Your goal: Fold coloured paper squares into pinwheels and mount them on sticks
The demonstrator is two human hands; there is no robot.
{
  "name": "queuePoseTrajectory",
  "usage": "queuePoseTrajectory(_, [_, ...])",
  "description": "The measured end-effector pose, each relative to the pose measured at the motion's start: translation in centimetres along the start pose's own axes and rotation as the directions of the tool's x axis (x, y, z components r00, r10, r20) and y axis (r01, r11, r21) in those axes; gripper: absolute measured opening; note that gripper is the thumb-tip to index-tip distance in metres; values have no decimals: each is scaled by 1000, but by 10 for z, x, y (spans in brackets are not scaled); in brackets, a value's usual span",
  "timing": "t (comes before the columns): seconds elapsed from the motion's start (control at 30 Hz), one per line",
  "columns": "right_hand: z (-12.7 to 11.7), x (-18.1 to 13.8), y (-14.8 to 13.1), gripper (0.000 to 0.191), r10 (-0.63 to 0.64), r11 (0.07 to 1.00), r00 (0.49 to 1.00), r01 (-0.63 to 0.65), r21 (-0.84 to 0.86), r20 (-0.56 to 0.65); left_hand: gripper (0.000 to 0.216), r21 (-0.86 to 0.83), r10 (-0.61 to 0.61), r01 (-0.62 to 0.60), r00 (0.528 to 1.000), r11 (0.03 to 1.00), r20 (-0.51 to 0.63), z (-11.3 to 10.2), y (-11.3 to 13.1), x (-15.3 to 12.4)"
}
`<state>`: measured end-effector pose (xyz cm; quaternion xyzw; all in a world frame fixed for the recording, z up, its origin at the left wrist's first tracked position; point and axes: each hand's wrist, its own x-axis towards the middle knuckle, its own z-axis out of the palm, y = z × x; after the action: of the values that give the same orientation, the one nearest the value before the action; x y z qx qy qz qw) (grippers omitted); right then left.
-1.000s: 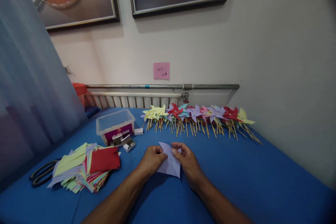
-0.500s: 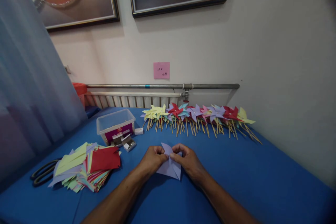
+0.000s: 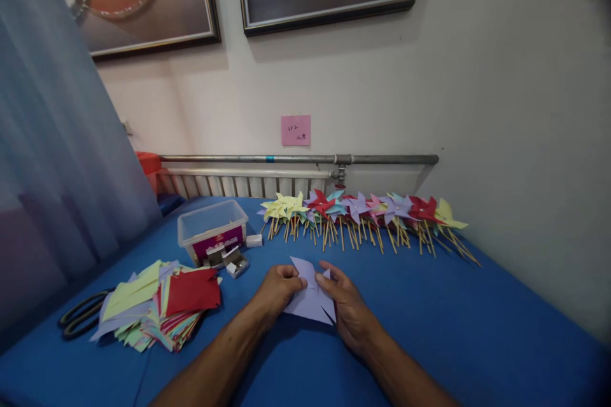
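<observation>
A lilac paper square (image 3: pixel 310 301), slit in from its corners, is held above the blue table in both hands. My left hand (image 3: pixel 281 288) pinches its left side, thumb on top. On the right edge sits my right hand (image 3: pixel 347 297), its thumb over the paper and its fingers behind, partly hidden. One upper corner stands up between the hands. To the left lies a pile of cut coloured paper sheets (image 3: pixel 138 305) with a red sheet (image 3: pixel 193 291) on top. Finished paper pinwheels (image 3: pixel 357 206) on thin sticks rest in a row beyond the hands.
Black-handled scissors (image 3: pixel 81 316) lie partly under the pile. A clear plastic tub (image 3: pixel 217 243) with a purple label stands behind it, beside a small open box (image 3: pixel 235 262) and a white box (image 3: pixel 254 240). A radiator (image 3: pixel 214 183) and pipe run along the wall; a curtain hangs left.
The paper's right side has opened flatter, and the lower-right slit gapes wider. My right hand's thumb has shifted slightly right, toward the paper's edge. My left hand keeps its pinch.
</observation>
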<state>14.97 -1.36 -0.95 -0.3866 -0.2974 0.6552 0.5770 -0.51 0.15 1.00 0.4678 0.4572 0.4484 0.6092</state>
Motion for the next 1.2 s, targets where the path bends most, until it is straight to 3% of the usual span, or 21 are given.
queuePoseTrajectory(0.1, [2,-5,5,55,96,994,994,-99,53,56,33,0,-3,3,1000,1000,10,-1,-2,1])
queuePoseTrajectory(0.23, [1,-8,6,44,131,987,983,-141,72,125,36,26,12,-12,1000,1000,23,0,-4,1])
queuePoseTrajectory(0.47, [6,-12,2,47,41,997,991,-32,-68,128,38,66,37,-38,999,997,13,-2,-6,3])
queuePoseTrajectory(0.67, [5,-8,4,48,-29,996,997,35,-84,70,36,147,61,-60,998,987,1,-4,-8,6])
queuePoseTrajectory(0.97, [1,-3,1,47,-137,967,985,156,-201,105,32,227,83,-84,996,970,15,-3,-8,5])
queuePoseTrajectory(1.2, [-6,5,2,50,-121,950,985,150,-273,119,31,242,87,-86,996,967,7,-5,-8,5])
